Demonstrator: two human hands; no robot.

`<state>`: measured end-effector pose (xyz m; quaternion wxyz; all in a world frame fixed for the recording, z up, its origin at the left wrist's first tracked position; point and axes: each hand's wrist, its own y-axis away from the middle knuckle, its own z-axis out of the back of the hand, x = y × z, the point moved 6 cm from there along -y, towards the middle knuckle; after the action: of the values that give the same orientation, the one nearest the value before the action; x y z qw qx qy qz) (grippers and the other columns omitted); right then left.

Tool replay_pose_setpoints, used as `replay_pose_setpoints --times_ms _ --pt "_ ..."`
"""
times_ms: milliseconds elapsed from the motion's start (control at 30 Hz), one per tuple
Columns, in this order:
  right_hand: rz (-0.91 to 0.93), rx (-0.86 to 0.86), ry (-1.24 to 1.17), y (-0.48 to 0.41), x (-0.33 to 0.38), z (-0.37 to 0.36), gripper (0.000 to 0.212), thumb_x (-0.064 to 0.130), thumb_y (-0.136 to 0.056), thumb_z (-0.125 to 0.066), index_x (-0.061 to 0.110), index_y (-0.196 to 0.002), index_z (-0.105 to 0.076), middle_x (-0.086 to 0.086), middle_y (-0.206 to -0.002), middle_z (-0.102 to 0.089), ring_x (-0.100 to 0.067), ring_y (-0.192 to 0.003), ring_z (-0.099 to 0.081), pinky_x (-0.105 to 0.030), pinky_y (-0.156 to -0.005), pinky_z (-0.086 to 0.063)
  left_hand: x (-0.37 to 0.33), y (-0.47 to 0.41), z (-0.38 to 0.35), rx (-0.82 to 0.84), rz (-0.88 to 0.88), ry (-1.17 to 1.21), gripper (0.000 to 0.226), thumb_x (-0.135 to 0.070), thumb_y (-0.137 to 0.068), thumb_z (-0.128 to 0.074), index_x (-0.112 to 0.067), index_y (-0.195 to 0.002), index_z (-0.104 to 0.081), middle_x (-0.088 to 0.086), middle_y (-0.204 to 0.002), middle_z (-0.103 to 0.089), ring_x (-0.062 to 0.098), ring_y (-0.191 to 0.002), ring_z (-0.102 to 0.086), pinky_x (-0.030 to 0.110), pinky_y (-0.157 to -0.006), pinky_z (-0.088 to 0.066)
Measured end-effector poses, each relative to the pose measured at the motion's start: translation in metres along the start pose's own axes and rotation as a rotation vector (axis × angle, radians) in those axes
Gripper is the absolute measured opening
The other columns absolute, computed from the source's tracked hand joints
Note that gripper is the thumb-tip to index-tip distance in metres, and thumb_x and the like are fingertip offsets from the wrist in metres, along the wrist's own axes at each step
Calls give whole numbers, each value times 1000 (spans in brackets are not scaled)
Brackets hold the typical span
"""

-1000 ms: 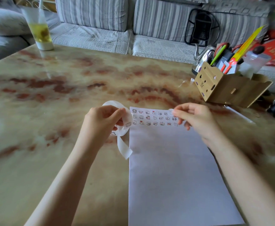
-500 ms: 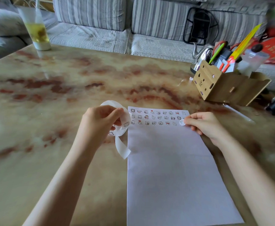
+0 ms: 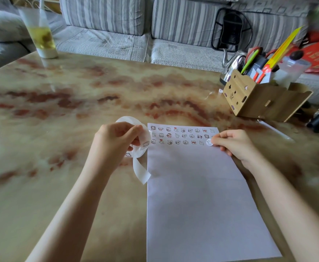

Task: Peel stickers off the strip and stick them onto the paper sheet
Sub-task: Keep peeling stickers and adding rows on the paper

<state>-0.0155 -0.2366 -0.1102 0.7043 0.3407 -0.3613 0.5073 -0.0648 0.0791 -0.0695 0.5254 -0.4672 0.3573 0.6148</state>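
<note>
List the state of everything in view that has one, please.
Left hand: grips the sticker strip, curled in a loop, loose tail hanging.
Right hand: pinches one round sticker at the end of the third row.
Paper sheet: flat on the table, three rows of stickers along the far edge, rest blank.
Cup: upright, partly full.
Desk box: upright, full of pens.

A home living room — a striped sofa (image 3: 154, 25) at twelve o'clock behind a marble coffee table (image 3: 79, 95), drink (image 3: 41, 35) at ten, kettle (image 3: 230, 61) at one.
</note>
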Motion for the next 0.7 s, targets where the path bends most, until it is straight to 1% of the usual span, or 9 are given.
replay_pose_setpoints --times_ms 167,267,367,467,600,667,700 --pt "13 -3 5 0 -2 -1 5 5 -79 -70 7 -75 -67 -6 -66 -65 -10 -51 -46 -18 -42 -32 0 0 0 -3 8 7 19 -25 -86 -62 -21 -71 -74 -4 -67 -73 10 -66 -68 33 -73 -56" --pt "14 -14 13 -1 -2 -2 8 5 -79 -70 9 -72 -66 -9 -69 -65 -11 -51 -46 -20 -44 -32 -1 1 0 0 6 4 20 -24 -86 -62 -21 -71 -74 -5 -67 -73 6 -62 -66 30 -73 -56" --pt "14 -26 24 0 -1 -2 7 5 -78 -69 8 -72 -66 -12 -70 -64 -13 -52 -46 -22 -45 -32 -1 1 0 1 9 0 20 -25 -86 -62 -21 -71 -74 -4 -67 -73 7 -62 -66 32 -73 -56" --pt "27 -25 30 1 1 -3 10 5 -78 -69 9 -70 -65 -9 -67 -62 -13 -51 -46 -23 -45 -32 -1 0 0 3 12 3 20 -25 -85 -62 -21 -70 -74 -4 -67 -73 9 -64 -66 33 -74 -56" --pt "53 -43 53 0 -1 -3 11 5 -75 -71 12 -68 -66 -5 -65 -62 -14 -53 -47 -23 -48 -34 0 0 1 -1 9 -5 20 -25 -86 -62 -20 -72 -74 -4 -68 -73 13 -67 -68 30 -72 -55" --pt "58 -49 49 -1 -2 -3 12 6 -75 -73 13 -68 -66 -4 -67 -64 -13 -56 -51 -20 -49 -35 0 0 1 -1 8 -1 20 -25 -86 -62 -20 -72 -74 -4 -67 -73 9 -64 -67 24 -68 -55" --pt "62 -44 45 -1 -3 -3 12 7 -75 -74 13 -69 -67 -3 -68 -64 -12 -57 -52 -16 -47 -36 -1 0 1 -1 6 0 19 -25 -86 -62 -21 -72 -74 -4 -67 -73 5 -60 -65 21 -65 -53"
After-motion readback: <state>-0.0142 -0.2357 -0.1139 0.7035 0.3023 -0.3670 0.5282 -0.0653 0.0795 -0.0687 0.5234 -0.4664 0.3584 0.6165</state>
